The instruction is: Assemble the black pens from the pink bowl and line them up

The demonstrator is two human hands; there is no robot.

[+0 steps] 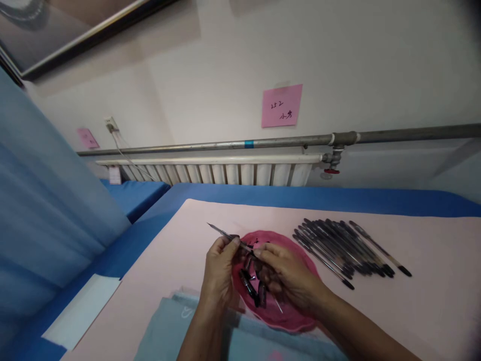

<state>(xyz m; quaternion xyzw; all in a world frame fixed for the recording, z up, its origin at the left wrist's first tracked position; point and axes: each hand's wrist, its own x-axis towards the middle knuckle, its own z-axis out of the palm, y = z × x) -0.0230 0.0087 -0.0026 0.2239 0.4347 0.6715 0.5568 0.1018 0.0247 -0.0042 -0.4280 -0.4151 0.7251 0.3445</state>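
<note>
A slim pen [218, 230] with a pointed tip is held over a pink, wavy-rimmed dish [306, 321]. Its tip points up and to the left. My left hand [220, 268] pinches it along the barrel, fingers closed. Closed too, my right hand [291, 276] grips the pen's lower right end, and its fingers hide part of what they hold. Black pen caps [248, 287] and other small dark parts lie in the dish below my hands. To the right, several clear-barrelled pens with black caps [334, 245] lie side by side on the pink sheet.
The pink sheet [180, 250] covers a blue surface [338, 196]. A white paper [84, 311] lies at the left, near a blue curtain [48, 200]. Behind are a radiator [233, 174] and a pipe [210, 146]. Light blue cloth [165, 326] is under my forearms.
</note>
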